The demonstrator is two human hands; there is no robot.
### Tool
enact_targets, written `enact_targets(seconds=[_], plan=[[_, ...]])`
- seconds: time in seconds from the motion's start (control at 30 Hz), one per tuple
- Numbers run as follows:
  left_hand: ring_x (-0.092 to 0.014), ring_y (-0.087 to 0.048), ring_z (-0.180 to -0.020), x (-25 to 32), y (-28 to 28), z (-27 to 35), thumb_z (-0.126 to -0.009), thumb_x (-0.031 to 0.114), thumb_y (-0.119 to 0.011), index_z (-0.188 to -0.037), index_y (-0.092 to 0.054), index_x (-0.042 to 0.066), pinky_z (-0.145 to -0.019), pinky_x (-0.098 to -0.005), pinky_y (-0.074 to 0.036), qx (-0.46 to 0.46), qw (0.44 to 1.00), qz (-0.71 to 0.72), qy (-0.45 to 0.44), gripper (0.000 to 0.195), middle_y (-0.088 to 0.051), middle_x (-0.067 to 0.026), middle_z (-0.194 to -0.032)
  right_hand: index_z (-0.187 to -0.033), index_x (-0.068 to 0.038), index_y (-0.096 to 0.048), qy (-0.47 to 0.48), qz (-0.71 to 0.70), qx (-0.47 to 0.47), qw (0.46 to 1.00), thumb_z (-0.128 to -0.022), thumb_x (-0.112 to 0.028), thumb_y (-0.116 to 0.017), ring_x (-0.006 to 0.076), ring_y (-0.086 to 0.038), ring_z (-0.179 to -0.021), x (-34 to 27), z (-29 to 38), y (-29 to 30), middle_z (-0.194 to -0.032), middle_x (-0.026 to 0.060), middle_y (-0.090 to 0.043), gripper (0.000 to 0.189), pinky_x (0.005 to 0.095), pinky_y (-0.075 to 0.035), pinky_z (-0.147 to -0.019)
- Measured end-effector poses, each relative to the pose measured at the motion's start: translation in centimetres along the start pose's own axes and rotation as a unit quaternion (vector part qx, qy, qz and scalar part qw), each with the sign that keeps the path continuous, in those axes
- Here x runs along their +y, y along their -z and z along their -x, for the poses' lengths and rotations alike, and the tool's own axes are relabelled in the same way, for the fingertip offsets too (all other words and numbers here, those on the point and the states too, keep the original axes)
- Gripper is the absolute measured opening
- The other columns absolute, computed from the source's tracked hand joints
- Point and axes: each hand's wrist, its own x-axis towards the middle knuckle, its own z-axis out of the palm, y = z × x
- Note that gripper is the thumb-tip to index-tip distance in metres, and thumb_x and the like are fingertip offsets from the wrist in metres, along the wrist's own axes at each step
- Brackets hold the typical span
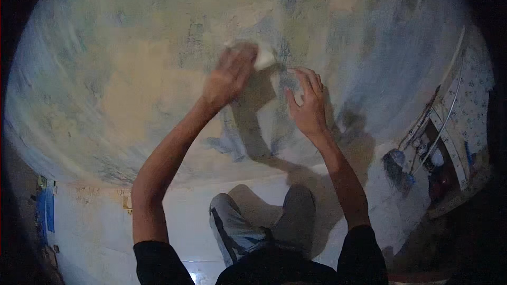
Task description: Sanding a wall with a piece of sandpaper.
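A wall [134, 79] with uneven, patchy beige, greenish and bluish paint rises before me. My left hand [233, 67], blurred, is held up at the wall with its fingers over a pale, whitish piece [264, 57]; what that piece is, and how firmly it is held, cannot be told. To its right, my right hand [307, 101] is raised close to the wall with thumb and fingers apart and nothing between them. Shadows of my arms fall on the wall between and beside the hands.
My bent knees are over a pale floor [190, 221]. At the right stands a patterned panel [467, 99] with a dark opening, cables and mixed items by it. Something blue [49, 209] is at the far left. A small yellowish fitting [127, 202] lies near the wall's foot.
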Motion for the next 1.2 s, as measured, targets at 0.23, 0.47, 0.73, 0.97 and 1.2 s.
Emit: enact_targets(seconds=[0.23, 0.47, 0.73, 0.97, 1.2], plan=[[-0.028, -0.042, -0.137, 0.9, -0.1, -0.8, -0.086, 0.016, -0.061, -0.137, -0.052, 0.006, -0.115, -0.0461, -0.033, -0.013, 0.998, -0.001, -0.055, 0.053, -0.048, -0.0115, -0.146, -0.125, 0.004, -0.052, 0.184, 0.065, 0.018, 0.981, -0.086, -0.003, -0.062, 0.0344, -0.050, -0.117, 0.4, -2.2, -2.5, -0.125, 0.0189, -0.052, 0.040, 0.0456, -0.045, -0.099], [-0.027, -0.036, -0.141, 0.4, 0.2, -1.2, -0.085, 0.010, -0.061, -0.131, -0.057, 0.000, -0.119, -0.0473, -0.029, 0.013, 0.998, 0.057, -0.033, 0.047, -0.045, -0.0089, -0.148, -0.120, 0.007, -0.054, 0.270, 0.143, 0.044, 0.951, -0.082, 0.001, -0.062, 0.0354, -0.054, -0.113, 0.9, -3.6, -5.3, -0.122, 0.0193, -0.053, 0.040, 0.0429, -0.049, -0.096], [-0.033, -0.049, -0.131, -2.8, 4.8, 0.4, -0.082, 0.000, -0.058, -0.119, -0.060, -0.004, -0.113, -0.0501, -0.036, 0.000, 0.993, 0.094, -0.077, 0.037, -0.058, -0.0165, -0.132, -0.126, 0.000, -0.054, 0.324, 0.210, 0.112, 0.916, -0.083, -0.002, -0.062, 0.0309, -0.056, -0.107, 0.6, -6.7, -6.9, -0.118, 0.0165, -0.055, 0.044, 0.0411, -0.050, -0.090], [-0.038, -0.053, -0.123, -5.4, 8.3, 1.7, -0.077, -0.002, -0.059, -0.111, -0.061, -0.004, -0.106, -0.0511, -0.041, 0.086, 0.994, 0.062, 0.020, 0.034, -0.061, -0.0187, -0.127, -0.132, -0.004, -0.056, 0.247, 0.270, 0.250, 0.897, -0.086, -0.010, -0.062, 0.0290, -0.059, -0.107, 2.1, -11.6, -4.2, -0.121, 0.0155, -0.060, 0.047, 0.0417, -0.050, -0.088], [-0.039, -0.046, -0.128, -5.8, 7.1, 3.1, -0.078, 0.000, -0.060, -0.126, -0.054, 0.001, -0.111, -0.0525, -0.034, 0.062, 0.995, 0.013, 0.083, 0.049, -0.047, -0.0200, -0.142, -0.130, -0.002, -0.056, 0.302, 0.283, 0.150, 0.898, -0.087, -0.017, -0.065, 0.0258, -0.060, -0.114, 1.3, -12.4, -3.0, -0.128, 0.0116, -0.058, 0.046, 0.0435, -0.050, -0.099]])
